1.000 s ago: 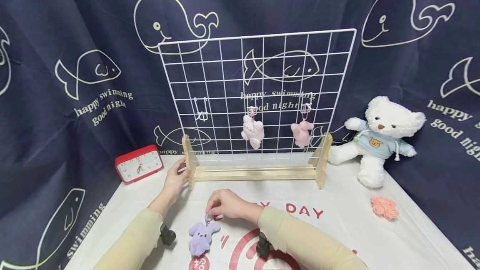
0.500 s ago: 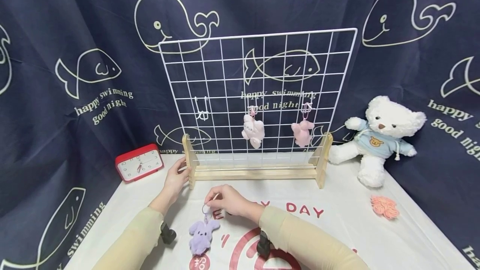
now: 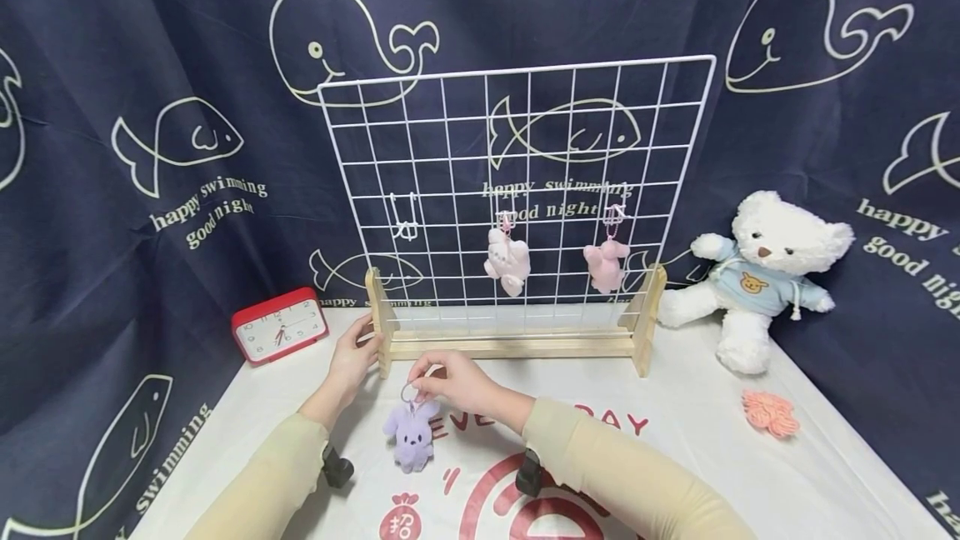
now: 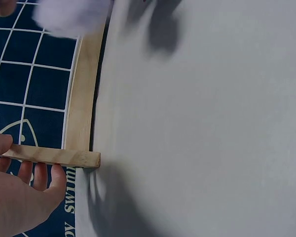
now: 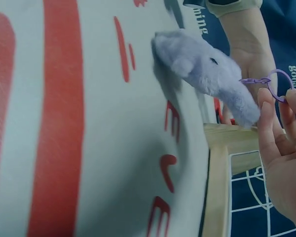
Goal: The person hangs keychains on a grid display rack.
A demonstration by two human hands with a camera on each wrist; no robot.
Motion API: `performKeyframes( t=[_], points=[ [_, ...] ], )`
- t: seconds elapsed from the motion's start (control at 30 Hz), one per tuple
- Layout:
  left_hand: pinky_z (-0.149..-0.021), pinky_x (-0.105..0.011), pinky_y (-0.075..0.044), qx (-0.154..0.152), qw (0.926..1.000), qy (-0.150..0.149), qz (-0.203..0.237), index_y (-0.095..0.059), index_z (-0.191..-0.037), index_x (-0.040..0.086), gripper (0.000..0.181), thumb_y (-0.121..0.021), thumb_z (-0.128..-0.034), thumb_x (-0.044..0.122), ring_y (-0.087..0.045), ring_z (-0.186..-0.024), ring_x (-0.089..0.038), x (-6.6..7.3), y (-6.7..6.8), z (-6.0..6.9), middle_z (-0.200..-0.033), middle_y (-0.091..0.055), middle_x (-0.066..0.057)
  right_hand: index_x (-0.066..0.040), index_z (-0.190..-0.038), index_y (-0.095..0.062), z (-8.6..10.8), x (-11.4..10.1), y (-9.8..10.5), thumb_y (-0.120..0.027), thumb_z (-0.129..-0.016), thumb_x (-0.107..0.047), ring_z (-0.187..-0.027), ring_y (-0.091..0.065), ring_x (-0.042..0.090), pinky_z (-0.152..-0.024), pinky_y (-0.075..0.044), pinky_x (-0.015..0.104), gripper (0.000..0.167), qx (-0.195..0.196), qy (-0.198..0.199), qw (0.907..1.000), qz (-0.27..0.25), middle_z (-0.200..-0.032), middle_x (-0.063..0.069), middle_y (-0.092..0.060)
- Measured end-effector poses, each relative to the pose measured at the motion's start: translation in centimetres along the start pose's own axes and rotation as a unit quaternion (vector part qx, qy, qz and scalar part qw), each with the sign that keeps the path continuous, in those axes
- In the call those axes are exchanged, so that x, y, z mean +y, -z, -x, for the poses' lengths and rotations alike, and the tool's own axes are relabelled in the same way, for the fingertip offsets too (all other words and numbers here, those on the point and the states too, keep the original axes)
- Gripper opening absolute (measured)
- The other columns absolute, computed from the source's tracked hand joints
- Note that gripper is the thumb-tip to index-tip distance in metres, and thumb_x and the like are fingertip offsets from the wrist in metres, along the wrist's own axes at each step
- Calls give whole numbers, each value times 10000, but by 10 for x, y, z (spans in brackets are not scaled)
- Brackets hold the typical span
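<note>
A purple plush keychain (image 3: 412, 440) hangs in front of the rack's left end, its long-eared animal face showing in the head view. My right hand (image 3: 457, 382) pinches the keychain's ring (image 5: 280, 85) between thumb and fingers. At the left of the wire grid rack (image 3: 525, 165), my left hand (image 3: 354, 361) grips the wooden end support (image 4: 54, 156), thumb on one side and fingers on the other. A bare white hook (image 3: 406, 227) sits on the grid's left side. Two plush keychains, one white (image 3: 507, 263) and one pink (image 3: 606, 267), hang from hooks farther right.
Left of the rack stands a red alarm clock (image 3: 281, 326). A white teddy bear (image 3: 765, 282) in a blue top sits at the right, with a coral-coloured bundle (image 3: 770, 414) in front of it. A dark whale-print curtain (image 3: 187, 32) hangs behind the white tablecloth (image 3: 675, 473).
My right hand has risen and moved toward the rack, bringing the purple plush keychain up with it; the plush now hangs more upright. My left hand stays on the wooden support.
</note>
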State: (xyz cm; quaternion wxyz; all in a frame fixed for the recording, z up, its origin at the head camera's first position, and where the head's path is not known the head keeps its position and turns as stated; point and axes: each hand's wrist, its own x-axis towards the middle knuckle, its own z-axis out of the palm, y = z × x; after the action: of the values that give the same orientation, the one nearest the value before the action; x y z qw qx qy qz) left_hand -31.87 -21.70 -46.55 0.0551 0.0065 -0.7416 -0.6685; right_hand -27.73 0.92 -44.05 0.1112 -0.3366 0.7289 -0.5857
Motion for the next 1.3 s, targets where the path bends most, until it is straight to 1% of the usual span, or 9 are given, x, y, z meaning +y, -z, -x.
performKeyframes(
  t=[0.13,0.27,0.43,0.6,0.77,0.87,1.0,1.1,1.3],
  points=[
    [-1096,-534,-433,1,10000,-12,33,-335,-1561,-12,550,-513,-1040,-2,-481,-1310,-450,1,0,0,-1470,-442,-312,76,-1001,-679,-4,-7,7,-645,-966,44,-818,-710,410,-748,-629,381,59,125,167,9998,-68,-963,139,-667],
    [-1095,-535,-433,5,10000,-14,30,-339,-1558,-13,548,-517,-1040,1,-466,-1327,-455,2,0,1,-1464,-445,-312,76,-999,-670,-9,-11,13,-643,-967,42,-796,-710,336,-727,-627,346,54,201,286,9994,-30,-954,138,-661],
    [-1091,-538,-438,25,10000,-41,16,-356,-1550,-12,537,-523,-1040,8,-474,-1318,-438,1,-1,2,-1457,-458,-309,72,-1003,-664,-14,-21,20,-629,-977,38,-801,-707,282,-722,-629,322,55,308,289,9991,28,-989,175,-672],
    [-1090,-557,-434,25,10000,-52,-52,-362,-1548,-5,532,-531,-1044,28,-472,-1321,-445,0,-1,1,-1462,-453,-306,75,-1011,-656,-18,-31,28,-621,-985,30,-838,-712,280,-759,-626,310,62,494,346,9982,77,-1006,170,-664],
    [-1098,-575,-418,6,10000,-45,-38,-345,-1557,-3,548,-535,-1045,34,-452,-1338,-474,1,-1,2,-1474,-435,-314,96,-1027,-644,-22,-37,34,-621,-988,26,-847,-715,297,-784,-626,337,84,584,437,9973,-31,-1055,285,-653],
    [-1101,-579,-412,-18,10000,-23,5,-328,-1564,-7,561,-539,-1046,41,-441,-1346,-482,2,-1,4,-1482,-423,-318,117,-1043,-630,-24,-41,37,-618,-988,36,-840,-712,301,-782,-630,376,99,628,520,9964,-233,-1081,329,-647],
    [-1099,-570,-419,16,10000,6,33,-347,-1558,-1,552,-540,-1043,36,-448,-1344,-474,3,-1,5,-1481,-433,-308,114,-1048,-634,-28,-45,40,-620,-982,53,-815,-696,230,-785,-630,387,91,777,582,9944,-422,-1064,285,-659],
    [-1092,-561,-432,53,10000,13,18,-369,-1549,4,538,-539,-1038,26,-463,-1334,-460,1,0,3,-1471,-450,-298,107,-1047,-641,-31,-49,43,-626,-975,61,-796,-679,164,-792,-628,379,87,868,603,9934,-438,-1053,254,-669],
    [-1078,-516,-457,71,10000,36,3,-371,-1548,7,534,-529,-1038,15,-488,-1306,-413,0,-1,1,-1463,-465,-285,128,-1066,-629,-34,-59,48,-618,-974,72,-778,-669,106,-810,-625,392,108,935,701,9918,-521,-1049,256,-655]
  ],
)
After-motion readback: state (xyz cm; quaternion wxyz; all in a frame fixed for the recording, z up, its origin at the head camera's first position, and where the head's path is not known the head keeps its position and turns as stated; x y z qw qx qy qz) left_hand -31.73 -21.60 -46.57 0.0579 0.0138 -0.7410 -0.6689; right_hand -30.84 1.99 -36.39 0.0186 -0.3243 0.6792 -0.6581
